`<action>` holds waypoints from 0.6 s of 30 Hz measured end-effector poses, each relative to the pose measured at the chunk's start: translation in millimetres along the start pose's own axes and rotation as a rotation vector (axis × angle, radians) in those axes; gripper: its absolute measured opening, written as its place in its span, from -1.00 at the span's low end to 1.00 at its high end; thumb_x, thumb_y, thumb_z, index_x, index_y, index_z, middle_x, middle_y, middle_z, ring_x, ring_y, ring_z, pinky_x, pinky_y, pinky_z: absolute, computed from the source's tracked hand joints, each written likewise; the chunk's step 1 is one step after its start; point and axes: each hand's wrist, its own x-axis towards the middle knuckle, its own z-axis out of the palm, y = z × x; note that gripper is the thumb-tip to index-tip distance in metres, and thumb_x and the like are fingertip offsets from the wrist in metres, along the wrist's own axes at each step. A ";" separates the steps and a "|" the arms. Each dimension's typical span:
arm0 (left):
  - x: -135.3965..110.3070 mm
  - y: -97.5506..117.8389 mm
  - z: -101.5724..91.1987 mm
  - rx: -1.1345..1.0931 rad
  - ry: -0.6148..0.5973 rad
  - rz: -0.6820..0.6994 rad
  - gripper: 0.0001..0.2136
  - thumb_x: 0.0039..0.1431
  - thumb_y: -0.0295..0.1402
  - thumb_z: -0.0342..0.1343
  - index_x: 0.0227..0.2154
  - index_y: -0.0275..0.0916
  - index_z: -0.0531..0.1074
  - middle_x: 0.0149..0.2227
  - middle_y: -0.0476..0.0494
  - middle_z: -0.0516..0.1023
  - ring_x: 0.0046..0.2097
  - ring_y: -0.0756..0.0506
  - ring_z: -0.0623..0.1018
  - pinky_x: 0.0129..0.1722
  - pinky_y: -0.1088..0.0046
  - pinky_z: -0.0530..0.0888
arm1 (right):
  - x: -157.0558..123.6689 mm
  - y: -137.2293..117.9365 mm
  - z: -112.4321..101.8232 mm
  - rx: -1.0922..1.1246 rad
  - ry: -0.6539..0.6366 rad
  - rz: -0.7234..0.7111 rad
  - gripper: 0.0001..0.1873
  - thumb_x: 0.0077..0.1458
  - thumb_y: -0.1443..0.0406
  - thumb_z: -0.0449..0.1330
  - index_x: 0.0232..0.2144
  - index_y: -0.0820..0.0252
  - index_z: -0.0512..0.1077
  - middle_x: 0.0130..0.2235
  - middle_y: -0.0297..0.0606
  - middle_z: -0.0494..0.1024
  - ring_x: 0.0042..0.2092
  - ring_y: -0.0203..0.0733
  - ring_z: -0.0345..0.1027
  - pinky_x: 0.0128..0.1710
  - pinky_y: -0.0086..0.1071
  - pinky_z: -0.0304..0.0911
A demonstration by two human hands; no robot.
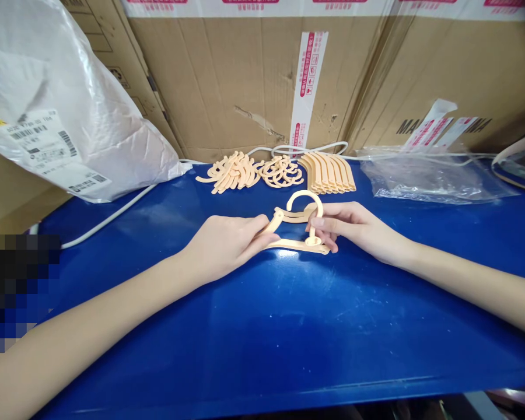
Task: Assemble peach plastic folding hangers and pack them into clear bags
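Note:
On the blue table (289, 326) lies a small peach plastic hanger (298, 227) with a round hook on top, held between both hands. My left hand (227, 245) is closed on its left arm, thumb on top. From the right, my right hand (350, 224) pinches the hanger at the hook's base, fingers closed round it. Behind them lie a pile of curved peach arms (231, 172), a heap of peach hooks (282, 171) and a neat row of peach arms (330, 173).
Cardboard boxes (254, 81) wall off the back. A white plastic bag with labels (56, 116) sits at the left, a clear plastic bag (424, 178) at the right. A white cable (109, 219) runs across the back of the table.

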 end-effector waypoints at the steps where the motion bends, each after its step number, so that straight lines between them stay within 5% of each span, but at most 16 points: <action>1: -0.9 -0.1 1.7 -0.003 0.034 0.049 -0.53 0.44 -0.04 -0.28 -0.38 -0.25 0.35 -0.59 0.03 0.37 -0.57 -0.02 0.39 -0.57 0.50 0.10 | -0.1 0.2 -0.1 0.014 0.009 -0.002 -0.67 0.18 0.10 0.26 -0.46 0.25 0.46 -0.57 -0.41 0.40 -0.54 -0.44 0.25 -0.51 -0.50 0.20; 5: -2.1 -3.3 6.9 -0.047 0.088 0.151 -0.51 0.46 -0.06 -0.35 -0.38 -0.24 0.33 -0.57 0.03 0.39 -0.58 0.01 0.36 -0.56 0.50 0.13 | 0.3 2.6 -1.4 0.062 0.071 0.013 -0.72 0.16 0.14 0.28 -0.42 0.27 0.52 -0.51 -0.39 0.42 -0.50 -0.46 0.25 -0.47 -0.52 0.24; 13: -3.3 -4.8 7.5 -0.001 0.132 0.085 -0.69 0.41 -0.17 -0.28 -0.13 -0.27 0.27 -0.66 0.12 0.29 -0.67 -0.02 0.32 -0.63 0.50 0.05 | 3.6 5.6 -2.5 0.177 0.166 0.027 -0.71 0.00 0.25 0.41 -0.28 0.22 0.43 -0.43 -0.39 0.53 -0.47 -0.45 0.33 -0.47 -0.55 0.29; 18: -3.1 -2.9 5.8 -0.035 0.152 0.110 -0.78 0.31 -0.30 -0.27 -0.18 -0.26 0.23 -0.65 0.13 0.25 -0.68 0.00 0.27 -0.65 0.52 0.05 | 1.6 5.9 -3.4 0.181 0.173 0.023 -0.68 -0.01 0.28 0.42 -0.25 0.23 0.40 -0.37 -0.36 0.57 -0.48 -0.45 0.36 -0.49 -0.54 0.31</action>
